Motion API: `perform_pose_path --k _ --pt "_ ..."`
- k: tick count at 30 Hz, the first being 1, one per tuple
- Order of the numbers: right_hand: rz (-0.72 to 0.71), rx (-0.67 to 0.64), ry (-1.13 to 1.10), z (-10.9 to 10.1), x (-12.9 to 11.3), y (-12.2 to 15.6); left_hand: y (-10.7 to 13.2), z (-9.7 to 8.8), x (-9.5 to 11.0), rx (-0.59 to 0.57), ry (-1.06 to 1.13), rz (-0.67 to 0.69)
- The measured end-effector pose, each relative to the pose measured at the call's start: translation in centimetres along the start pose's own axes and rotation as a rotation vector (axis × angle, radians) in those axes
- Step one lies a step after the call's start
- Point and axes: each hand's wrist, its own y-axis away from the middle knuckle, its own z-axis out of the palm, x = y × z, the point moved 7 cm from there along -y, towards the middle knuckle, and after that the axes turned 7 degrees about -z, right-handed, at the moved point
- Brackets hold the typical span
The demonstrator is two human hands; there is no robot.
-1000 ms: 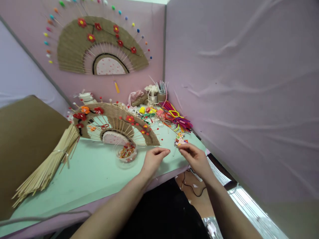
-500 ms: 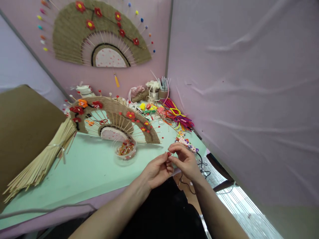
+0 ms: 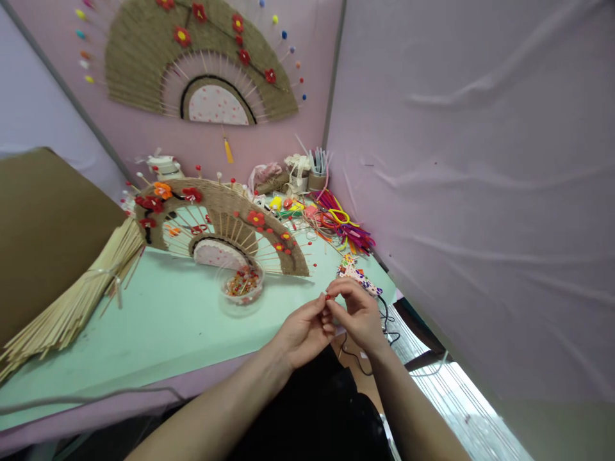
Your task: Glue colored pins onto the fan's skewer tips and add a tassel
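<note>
Red bead (image 3: 328,297) pinched in closed fingers (image 3: 314,307) of left hand (image 3: 305,331) and right hand (image 3: 359,318), probably for steadiness; tub (image 3: 246,299) handy at nine o'clock.

Soft, even light, slight blur

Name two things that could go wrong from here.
The small red piece held where the left grip and right grip meet could slip and drop past the nearby table edge.
The patterned corded tool beyond the right grip might get dragged, as its black cord hangs past that edge.
</note>
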Motion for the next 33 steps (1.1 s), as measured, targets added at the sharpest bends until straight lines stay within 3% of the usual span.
perform_pose_path --k 12,23,26,31,33 --pt "-0.020 0.033 0.137 -0.1 0.5 0.3 0.1 -0.1 0.2 -0.015 -0.025 0.012" --pt "-0.019 0.117 0.192 -0.5 1.2 0.2 0.9 -0.8 0.5 0.082 -0.040 -0.073" --pt "-0.034 0.074 0.369 -0.9 1.9 -0.7 1.3 -1.9 2.2 0.149 -0.201 0.043" --pt "-0.073 -0.045 0.734 -0.2 3.5 -1.9 2.6 -2.9 6.8 0.323 -0.482 0.450" --pt "-0.058 -0.085 0.828 0.4 4.2 -1.9 3.0 -3.2 7.8 0.417 -0.502 0.536"
